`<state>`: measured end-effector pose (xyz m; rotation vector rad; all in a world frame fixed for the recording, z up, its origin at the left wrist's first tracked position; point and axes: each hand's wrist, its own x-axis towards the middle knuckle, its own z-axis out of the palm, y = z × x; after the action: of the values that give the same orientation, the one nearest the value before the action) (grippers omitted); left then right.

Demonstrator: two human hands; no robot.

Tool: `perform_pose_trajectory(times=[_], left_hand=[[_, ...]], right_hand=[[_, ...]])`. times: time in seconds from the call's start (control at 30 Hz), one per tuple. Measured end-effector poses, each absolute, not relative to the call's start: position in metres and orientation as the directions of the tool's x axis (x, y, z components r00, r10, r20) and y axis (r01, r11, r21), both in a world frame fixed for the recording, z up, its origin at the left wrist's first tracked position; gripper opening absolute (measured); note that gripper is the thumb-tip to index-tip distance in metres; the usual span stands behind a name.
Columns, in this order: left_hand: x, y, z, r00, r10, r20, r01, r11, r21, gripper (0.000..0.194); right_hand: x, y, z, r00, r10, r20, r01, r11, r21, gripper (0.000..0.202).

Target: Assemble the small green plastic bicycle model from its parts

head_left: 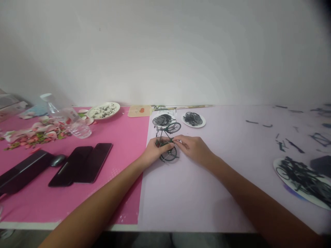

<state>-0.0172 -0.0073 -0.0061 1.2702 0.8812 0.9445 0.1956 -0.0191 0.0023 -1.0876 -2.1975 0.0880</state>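
Observation:
A small dark model bicycle (169,154) with two spoked wheels is held just above the pale table, in front of the plates. My left hand (156,148) grips its frame from the left, the thumb lying across the middle. From the right, my right hand (192,146) pinches at the bicycle's middle with thumb and forefinger. Whether a separate small part sits in that pinch I cannot make out. Behind the bicycle, a plate of black wheels (163,119) is partly covered by it. Beside that stands a white plate (204,123) with more black parts.
Far right, a plate of black bicycle parts (301,179) stands near loose dark pieces (294,145). On the pink cover lie two phones (80,165), a black case (26,172), a tilted plastic bottle (68,119), pink petals (46,132) and a bowl (117,105). A wall rises behind.

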Motion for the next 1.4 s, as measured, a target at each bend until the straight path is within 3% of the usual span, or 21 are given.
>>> perform_pose_trajectory(times=[0.2,0.43,0.6,0.73,0.93,1.07,1.23,1.4], left_hand=[[-0.018,-0.006,-0.01,0.354,0.935,-0.027,-0.105,0.068,0.992,0.041],[-0.017,-0.006,-0.01,0.34,0.94,-0.032,-0.086,0.065,0.994,0.045],[-0.016,-0.006,-0.014,0.246,0.967,-0.065,-0.058,0.081,0.995,0.049],[-0.015,-0.007,-0.016,0.144,0.99,-0.007,0.03,0.003,1.0,0.051],[-0.012,-0.011,-0.011,0.043,0.995,0.09,0.132,-0.095,0.987,0.049],[-0.012,-0.014,-0.011,0.026,0.991,0.135,0.184,-0.137,0.973,0.049],[-0.012,-0.015,-0.013,0.05,0.986,0.158,0.21,-0.165,0.964,0.049],[-0.012,-0.018,-0.012,0.084,0.982,0.168,0.229,-0.183,0.956,0.048]], right_hand=[[0.195,-0.023,0.008,-0.432,0.705,0.563,0.649,0.676,-0.349,0.017],[0.2,-0.029,0.02,-0.382,0.832,0.402,0.605,0.554,-0.572,0.028],[0.205,-0.025,0.017,-0.359,0.824,0.438,0.54,0.566,-0.623,0.032],[0.201,-0.022,0.012,-0.274,0.853,0.445,0.559,0.518,-0.648,0.032],[0.195,-0.014,0.002,-0.168,0.818,0.55,0.372,0.569,-0.733,0.044],[0.197,-0.015,0.004,-0.211,0.795,0.568,0.401,0.601,-0.692,0.038],[0.197,-0.017,0.01,-0.286,0.665,0.69,0.582,0.693,-0.426,0.022],[0.194,-0.019,0.011,-0.195,0.654,0.731,0.562,0.685,-0.463,0.019]])
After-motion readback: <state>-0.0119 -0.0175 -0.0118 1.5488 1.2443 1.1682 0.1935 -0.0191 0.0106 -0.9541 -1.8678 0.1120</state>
